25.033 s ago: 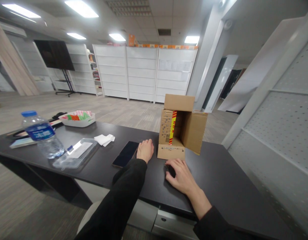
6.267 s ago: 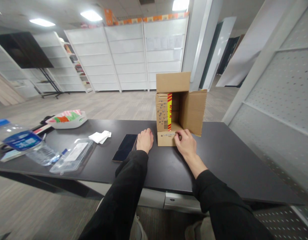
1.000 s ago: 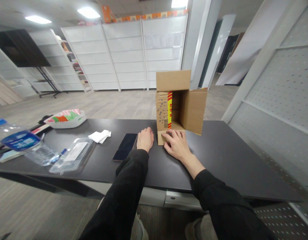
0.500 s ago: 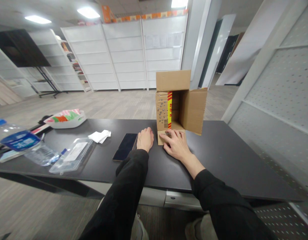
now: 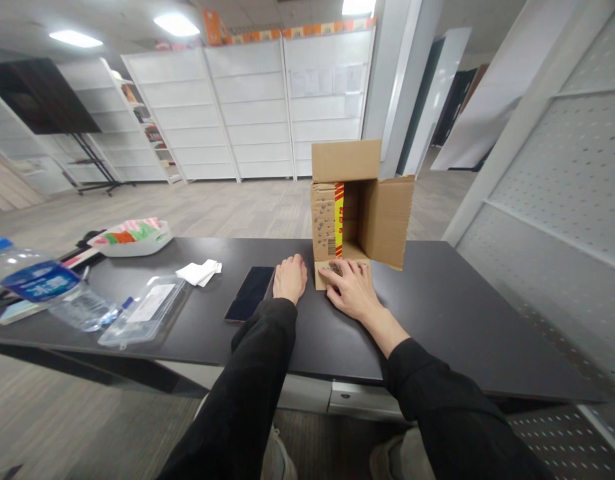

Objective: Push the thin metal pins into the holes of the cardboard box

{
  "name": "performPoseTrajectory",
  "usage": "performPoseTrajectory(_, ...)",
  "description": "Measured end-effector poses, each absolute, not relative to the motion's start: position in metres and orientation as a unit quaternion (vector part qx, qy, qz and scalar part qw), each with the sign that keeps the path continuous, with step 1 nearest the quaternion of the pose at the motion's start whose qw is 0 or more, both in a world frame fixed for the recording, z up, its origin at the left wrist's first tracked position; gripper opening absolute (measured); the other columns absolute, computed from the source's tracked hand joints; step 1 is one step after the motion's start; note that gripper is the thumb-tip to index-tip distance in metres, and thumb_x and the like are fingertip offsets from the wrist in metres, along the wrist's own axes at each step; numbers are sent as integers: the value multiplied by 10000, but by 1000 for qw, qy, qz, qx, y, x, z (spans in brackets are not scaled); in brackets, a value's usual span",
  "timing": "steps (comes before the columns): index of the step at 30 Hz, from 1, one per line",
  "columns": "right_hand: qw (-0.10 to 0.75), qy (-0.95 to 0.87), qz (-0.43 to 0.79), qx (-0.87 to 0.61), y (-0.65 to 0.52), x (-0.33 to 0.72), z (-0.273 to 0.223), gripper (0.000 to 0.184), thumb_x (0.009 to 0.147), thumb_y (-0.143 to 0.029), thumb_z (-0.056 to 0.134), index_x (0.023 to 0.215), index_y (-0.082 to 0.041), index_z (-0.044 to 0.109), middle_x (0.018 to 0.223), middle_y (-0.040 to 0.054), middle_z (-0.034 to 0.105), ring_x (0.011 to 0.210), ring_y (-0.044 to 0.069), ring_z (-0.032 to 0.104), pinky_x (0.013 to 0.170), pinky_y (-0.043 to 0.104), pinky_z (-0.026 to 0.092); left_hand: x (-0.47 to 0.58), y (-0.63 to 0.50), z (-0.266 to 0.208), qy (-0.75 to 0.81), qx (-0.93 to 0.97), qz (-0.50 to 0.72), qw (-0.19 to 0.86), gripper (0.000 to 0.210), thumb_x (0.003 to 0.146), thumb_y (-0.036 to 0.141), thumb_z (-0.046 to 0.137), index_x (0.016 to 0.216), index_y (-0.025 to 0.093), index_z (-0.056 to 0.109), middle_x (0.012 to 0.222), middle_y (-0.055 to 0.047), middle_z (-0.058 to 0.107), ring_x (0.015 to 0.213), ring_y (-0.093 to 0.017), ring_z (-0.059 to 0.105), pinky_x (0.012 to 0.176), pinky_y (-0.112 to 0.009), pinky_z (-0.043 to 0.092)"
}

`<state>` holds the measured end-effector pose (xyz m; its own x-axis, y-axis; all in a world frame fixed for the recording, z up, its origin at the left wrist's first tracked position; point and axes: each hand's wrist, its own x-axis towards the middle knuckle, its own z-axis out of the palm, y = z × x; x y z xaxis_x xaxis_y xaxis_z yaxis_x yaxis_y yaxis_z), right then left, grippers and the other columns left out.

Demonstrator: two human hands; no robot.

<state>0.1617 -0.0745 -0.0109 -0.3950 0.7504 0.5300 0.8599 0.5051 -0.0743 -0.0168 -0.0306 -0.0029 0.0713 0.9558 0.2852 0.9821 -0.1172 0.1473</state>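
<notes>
A cardboard box stands near the far edge of the dark table, its opening towards me. One flap points up, one swings out to the right, and the lower flap hangs down onto the tabletop. Yellow-and-red tape runs down the left flap, which has grey spots and a barcode. My right hand lies with spread fingers on the lower flap, holding nothing. To the left of the box, my left hand rests on the table with its fingers curled in and nothing visible in it. Right beside it lies a dark phone.
On the left side are a crumpled white tissue, a clear plastic case, a water bottle on its side and a white basket with colourful packets. A perforated panel borders the table's right end.
</notes>
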Motion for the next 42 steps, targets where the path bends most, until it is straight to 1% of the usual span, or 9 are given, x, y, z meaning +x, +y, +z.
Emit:
performPoseTrajectory(8, 268, -823, -100, -491, -74, 162, -12, 396, 896, -254, 565, 1280, -273, 661, 1297, 104, 604, 1160, 285, 478, 980, 444, 296, -16, -33, 0, -667, -728, -153, 32, 250, 1034, 246, 367, 1091, 181, 602, 1093, -118, 681, 1072, -245, 630, 909, -347, 442)
performPoseTrajectory(19, 282, -808, -96, -509, -72, 163, -14, 366, 906, -254, 552, 1252, -232, 670, 1270, 126, 609, 1158, 288, 495, 987, 436, 313, -17, -30, -4, -661, -733, -157, 45, 246, 1037, 262, 374, 1084, 175, 600, 1061, -107, 687, 1029, -250, 641, 874, -345, 446)
performPoseTrajectory(26, 284, -805, -105, -510, -72, 163, -14, 348, 905, -241, 552, 1233, -229, 670, 1258, 117, 610, 1147, 277, 502, 988, 429, 307, -16, -33, 1, -667, -730, -145, 29, 256, 1041, 252, 356, 1102, 175, 593, 1101, -122, 681, 1073, -244, 629, 893, -339, 432)
performPoseTrajectory(35, 271, -806, -119, -513, -71, 162, -12, 323, 902, -228, 560, 1205, -224, 672, 1246, 112, 620, 1129, 275, 509, 976, 425, 308, -16, -34, 1, -661, -734, -149, 40, 247, 1042, 248, 363, 1098, 172, 592, 1095, -105, 682, 1054, -243, 629, 873, -337, 424)
performPoseTrajectory(42, 276, -798, -127, -520, -70, 160, -12, 301, 899, -221, 559, 1176, -230, 675, 1207, 99, 633, 1115, 271, 510, 953, 420, 302, -15, -34, 1, -658, -737, -150, 38, 248, 1041, 243, 364, 1100, 169, 594, 1079, -107, 682, 1048, -249, 627, 869, -349, 425)
